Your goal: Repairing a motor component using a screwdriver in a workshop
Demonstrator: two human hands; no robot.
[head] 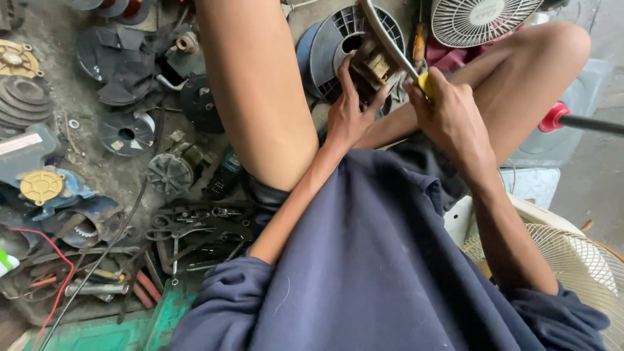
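Navy sweatshirt (383, 273) fills the bottom of my view, sleeves pushed up. Past it, my left hand (348, 114) is clamped around a small motor part (374, 65) with brownish windings, held up between the knees above the floor. My right hand (448, 114) is wrapped tight on a yellow-handled tool (424, 82) touching that part. Pliers and scrap (195, 227) lie on the floor by its left edge; white fan grille (572, 260) sits at the right edge.

Small brown motor part (374, 65) held upright against dark round fan housing (331, 45).
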